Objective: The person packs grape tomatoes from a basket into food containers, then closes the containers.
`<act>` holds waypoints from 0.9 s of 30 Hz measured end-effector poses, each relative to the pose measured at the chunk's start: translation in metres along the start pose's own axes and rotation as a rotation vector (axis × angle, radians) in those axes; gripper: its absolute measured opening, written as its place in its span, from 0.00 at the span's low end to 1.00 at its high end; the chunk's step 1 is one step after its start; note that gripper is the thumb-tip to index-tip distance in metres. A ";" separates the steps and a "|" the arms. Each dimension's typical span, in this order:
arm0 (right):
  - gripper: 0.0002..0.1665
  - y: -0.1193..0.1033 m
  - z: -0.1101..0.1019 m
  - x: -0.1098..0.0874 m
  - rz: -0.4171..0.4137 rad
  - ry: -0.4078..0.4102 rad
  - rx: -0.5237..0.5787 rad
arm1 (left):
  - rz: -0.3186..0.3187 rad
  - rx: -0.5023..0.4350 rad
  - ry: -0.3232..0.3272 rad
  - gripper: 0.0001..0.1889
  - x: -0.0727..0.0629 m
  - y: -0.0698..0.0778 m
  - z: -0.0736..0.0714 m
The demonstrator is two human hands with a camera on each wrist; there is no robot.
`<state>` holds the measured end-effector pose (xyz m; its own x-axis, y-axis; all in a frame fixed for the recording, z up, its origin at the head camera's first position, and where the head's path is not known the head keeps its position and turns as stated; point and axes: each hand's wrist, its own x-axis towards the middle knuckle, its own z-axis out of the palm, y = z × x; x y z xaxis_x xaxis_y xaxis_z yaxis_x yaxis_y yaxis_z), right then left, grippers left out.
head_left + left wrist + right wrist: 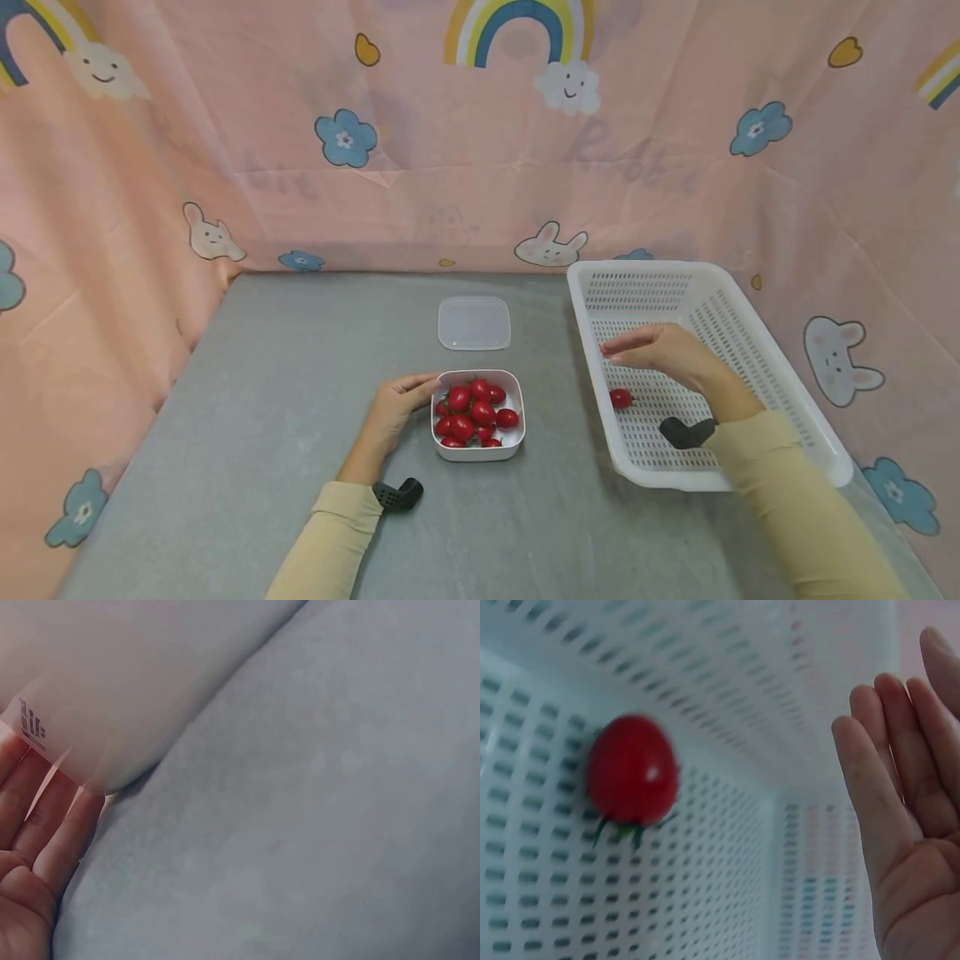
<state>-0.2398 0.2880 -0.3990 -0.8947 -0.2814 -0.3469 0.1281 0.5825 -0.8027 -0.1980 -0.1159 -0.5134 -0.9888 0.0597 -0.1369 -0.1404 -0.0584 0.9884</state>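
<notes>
A small white box (480, 454) full of cherry tomatoes (482, 412) stands in the middle of the table. My left hand (399, 408) rests against its left side, fingertips at the rim; in the left wrist view the fingers (51, 806) lie fairly straight along the box wall (112, 690). Over the white perforated basket (765, 350) at the right hovers my right hand (663, 354), holding nothing, its fingers extended. One cherry tomato (621, 398) lies on the basket floor near the left wall, apart from that hand. The right wrist view shows this tomato (632, 771) with its green stem.
Behind the box, a translucent lid (474, 323) lies flat on the grey table (300, 375). A pink patterned curtain (420, 200) hangs along the back and both sides. The basket's walls rise around the right hand's area.
</notes>
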 end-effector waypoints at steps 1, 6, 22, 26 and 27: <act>0.28 0.004 -0.001 0.001 0.002 -0.018 -0.012 | 0.001 -0.003 0.000 0.17 0.000 0.000 0.000; 0.28 0.019 -0.004 0.008 0.014 -0.108 -0.030 | 0.005 -0.012 0.000 0.17 -0.001 0.001 0.001; 0.26 0.038 0.001 0.021 0.104 -0.175 -0.193 | -0.001 -0.011 -0.002 0.17 -0.001 0.002 0.000; 0.25 0.040 0.004 0.024 0.092 -0.171 -0.262 | -0.005 -0.001 -0.001 0.17 0.000 0.001 0.000; 0.25 0.040 0.004 0.024 0.095 -0.166 -0.269 | -0.006 0.000 0.000 0.17 0.000 0.001 0.000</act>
<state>-0.2546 0.3013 -0.4419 -0.7993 -0.3238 -0.5063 0.0700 0.7866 -0.6135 -0.1981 -0.1164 -0.5127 -0.9880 0.0596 -0.1428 -0.1463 -0.0584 0.9875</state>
